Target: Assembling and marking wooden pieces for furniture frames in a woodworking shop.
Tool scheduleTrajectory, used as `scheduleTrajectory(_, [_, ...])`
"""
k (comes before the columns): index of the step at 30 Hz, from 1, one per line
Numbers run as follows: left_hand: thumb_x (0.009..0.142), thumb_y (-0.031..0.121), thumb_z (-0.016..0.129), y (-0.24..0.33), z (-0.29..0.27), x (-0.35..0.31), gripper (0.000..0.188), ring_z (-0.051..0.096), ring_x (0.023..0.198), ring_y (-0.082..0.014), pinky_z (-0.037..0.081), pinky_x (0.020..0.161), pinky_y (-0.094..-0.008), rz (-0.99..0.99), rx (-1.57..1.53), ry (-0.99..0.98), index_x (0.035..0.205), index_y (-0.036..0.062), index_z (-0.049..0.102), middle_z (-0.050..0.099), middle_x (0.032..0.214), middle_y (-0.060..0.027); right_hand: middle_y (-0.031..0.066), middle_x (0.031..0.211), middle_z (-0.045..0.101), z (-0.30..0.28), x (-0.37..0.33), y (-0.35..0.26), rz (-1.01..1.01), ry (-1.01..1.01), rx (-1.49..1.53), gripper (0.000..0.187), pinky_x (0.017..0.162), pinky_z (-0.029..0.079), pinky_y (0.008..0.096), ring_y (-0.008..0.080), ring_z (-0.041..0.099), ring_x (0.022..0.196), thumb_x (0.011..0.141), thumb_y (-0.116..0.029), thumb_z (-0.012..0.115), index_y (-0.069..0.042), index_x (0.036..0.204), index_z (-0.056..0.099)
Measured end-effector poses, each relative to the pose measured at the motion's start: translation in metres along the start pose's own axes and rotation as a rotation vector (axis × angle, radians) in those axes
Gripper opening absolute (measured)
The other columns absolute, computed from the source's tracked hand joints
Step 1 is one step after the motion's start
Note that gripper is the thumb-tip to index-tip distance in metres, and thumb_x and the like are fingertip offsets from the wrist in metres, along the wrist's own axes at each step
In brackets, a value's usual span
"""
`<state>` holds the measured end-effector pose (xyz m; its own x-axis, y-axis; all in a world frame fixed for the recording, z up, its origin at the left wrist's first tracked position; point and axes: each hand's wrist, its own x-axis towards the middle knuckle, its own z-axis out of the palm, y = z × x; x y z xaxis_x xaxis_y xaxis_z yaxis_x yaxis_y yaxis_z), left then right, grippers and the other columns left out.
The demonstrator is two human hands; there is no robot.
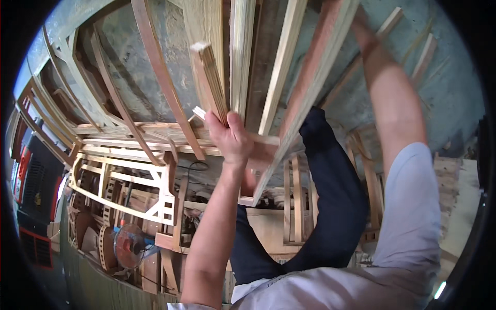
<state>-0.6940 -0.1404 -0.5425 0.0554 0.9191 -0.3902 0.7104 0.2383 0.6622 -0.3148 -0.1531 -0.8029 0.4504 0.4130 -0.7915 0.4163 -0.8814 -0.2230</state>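
Note:
My left hand (pixel 230 138) is closed around a short wooden strip (pixel 211 77), its thumb upright along the wood. The strip points away from me and its cut end shows at the far side. Just right of that hand runs a long wooden plank (pixel 307 85), pale on its edge and reddish on its face, slanting from far right to near middle. My right forearm (pixel 390 98) stretches to the far edge of the view. The right hand itself is hidden behind the plank or beyond the picture.
Long wooden slats (pixel 281 67) lie side by side ahead. A wooden frame (pixel 124 181) stands at the left, with a fan (pixel 129 245) by it. My dark-trousered leg (pixel 336 181) is right of the plank. Loose wood pieces (pixel 424 57) lie on the floor at the far right.

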Motion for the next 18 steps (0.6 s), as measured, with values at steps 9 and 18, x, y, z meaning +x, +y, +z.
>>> scheduleTrajectory(9, [0.092, 0.046, 0.053, 0.002, -0.01, 0.009, 0.05, 0.056, 0.087, -0.0465, 0.042, 0.076, -0.0533, -0.041, 0.12, 0.002, 0.092, -0.0026, 0.046, 0.057, 0.09, -0.028, 0.0018, 0.08, 0.065, -0.006, -0.422, 0.002, 0.204, 0.158, 1.141, 0.031, 0.069, 0.052, 0.0264, 0.0105, 0.063, 0.07, 0.077, -0.02, 0.079, -0.004, 0.097, 0.062])
scheduleTrajectory(18, [0.091, 0.051, 0.049, 0.021, -0.024, 0.0, 0.052, 0.059, 0.095, -0.043, 0.043, 0.085, -0.051, -0.139, 0.169, -0.068, 0.098, -0.0005, 0.05, 0.061, 0.096, -0.0244, 0.0186, 0.088, 0.067, 0.115, -0.516, -0.098, -0.02, 0.622, 0.5, 0.034, 0.075, 0.051, 0.0441, 0.0345, 0.067, 0.083, 0.077, -0.02, 0.069, -0.003, 0.104, 0.057])
